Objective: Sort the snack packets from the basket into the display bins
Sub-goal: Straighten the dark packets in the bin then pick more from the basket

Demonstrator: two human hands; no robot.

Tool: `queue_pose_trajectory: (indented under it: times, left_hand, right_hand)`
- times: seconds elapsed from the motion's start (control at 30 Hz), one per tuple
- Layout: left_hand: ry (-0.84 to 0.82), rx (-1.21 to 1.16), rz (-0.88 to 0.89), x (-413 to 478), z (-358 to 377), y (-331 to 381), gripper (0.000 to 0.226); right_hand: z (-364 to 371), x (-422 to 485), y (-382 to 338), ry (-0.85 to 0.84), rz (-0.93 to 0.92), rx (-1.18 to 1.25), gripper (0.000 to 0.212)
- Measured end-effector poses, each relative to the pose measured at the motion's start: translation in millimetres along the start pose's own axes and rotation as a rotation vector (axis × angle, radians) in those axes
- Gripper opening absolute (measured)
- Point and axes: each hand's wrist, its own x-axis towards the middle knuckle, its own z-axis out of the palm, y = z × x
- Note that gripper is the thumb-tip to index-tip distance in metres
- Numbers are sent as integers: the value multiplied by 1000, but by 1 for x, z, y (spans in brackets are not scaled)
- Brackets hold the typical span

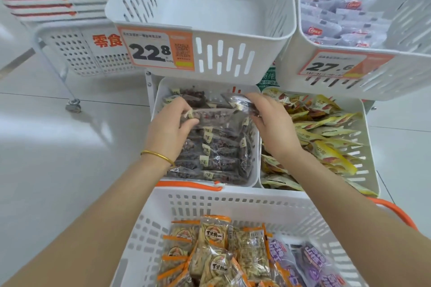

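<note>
From the head camera, looking down along my forearms: both my hands are inside the lower left bin, over its far half. My left hand pinches the left end of a dark packet between thumb and curled fingers. My right hand is curled over the packet's right end, near the bin's back corner. The wrapper is clear and the frame a little blurred there, so I cannot tell whether I hold one packet or two stuck together.

The packet lies crosswise, its long axis running from left to right between my hands. That matches the stacked dark packets below it, which fill the near part of the bin in rows. To my mind this is what the next move turns on: the packet only has to go straight down, kept level and crosswise, into the gap at the back.

The basket I am sorting from sits closest to me, under my forearms, with orange-edged packets on its left and purple packets on its right. Neither hand is nearer to it. Beside the bin I am filling, the lower right bin holds yellow packets. Above, the upper middle bin has nothing that I can see in it, and the upper right bin holds pale packets.
</note>
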Motion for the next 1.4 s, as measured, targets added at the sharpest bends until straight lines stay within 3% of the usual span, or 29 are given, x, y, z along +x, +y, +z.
queue_pose_trajectory:
  times: [0.17, 0.23, 0.3, 0.43, 0.77, 0.93, 1.0, 1.07, 1.13, 1.17, 1.23, 1.27, 1.33, 1.4]
  left_hand:
    - [0, -26, -27, -6, 4, -12, 13]
    - [0, -39, -53, -7, 7, -14, 14]
    - [4, -42, -76, -8, 10, -17, 15]
    - [7, -70, -107, -11, 16, -25, 14]
    - [16, -97, -121, -10, 20, -30, 12]
    - [17, -118, -106, -7, 22, -23, 11]
    - [16, -114, -70, -5, 21, -17, 12]
    - [-8, -84, -20, -3, 21, -10, 13]
    - [-49, -64, 59, 0, 22, -1, 14]
    - [-70, -53, 103, 1, 22, 3, 14]
    - [-106, -22, 169, 3, 24, 11, 12]
    - [-123, -3, 192, 4, 25, 13, 12]
    - [-146, -1, 214, 8, 32, 17, 19]
    - [-125, -100, 145, 12, 42, 16, 35]
  right_hand:
    - [42, 34, 14, -85, 44, -382, 47]
    - [49, 35, 17, -35, 135, -572, 48]
    - [54, 28, 20, 37, 87, -602, 46]
    - [64, 11, 25, -77, -33, -522, 52]
    - [72, 39, 17, -262, 115, -500, 59]
    - [57, 40, 21, -343, 68, -541, 51]
    - [42, 28, 18, -187, 119, -302, 50]
    - [21, 8, 3, -64, 274, 143, 46]
    - [3, -13, -12, -133, 315, 520, 42]
    - [-5, -21, -21, -221, 292, 560, 47]
    - [-12, -31, -30, -362, 219, 387, 70]
    - [-12, -32, -30, -375, 173, 233, 71]
    - [-9, -29, -27, -263, 128, 2, 52]
    - [-4, -27, -22, -85, 224, 20, 34]
